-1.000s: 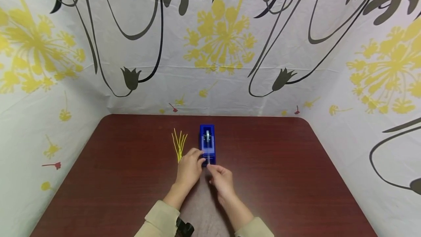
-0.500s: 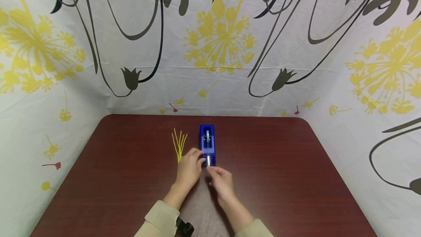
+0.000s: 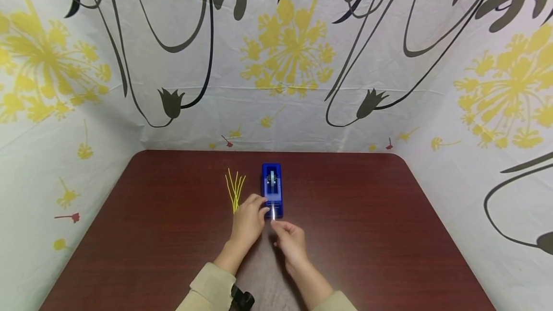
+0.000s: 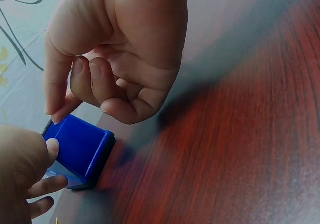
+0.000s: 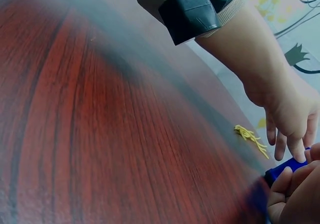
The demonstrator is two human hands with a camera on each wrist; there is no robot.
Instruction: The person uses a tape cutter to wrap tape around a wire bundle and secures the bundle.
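Note:
A blue tape dispenser with a roll of clear tape stands near the middle of the table. Its left side is held by my left hand, with fingers over the front part and thumb at the front left edge. My right hand pinches the end of the clear tape strip between thumb and index finger, just in front of the dispenser. In the left wrist view the right hand is above the blue front face, its other fingers curled into the palm. The left hand touches the dispenser's side.
Several thin yellow strands lie in a bundle left of the dispenser, their near ends hidden behind the left hand. A dark red wooden table carries everything. A white patterned cloth hangs behind and beside it.
My right hand has drawn slightly back toward the body, and a longer stretch of tape shows at the dispenser's front. The left hand and dispenser have stayed put.

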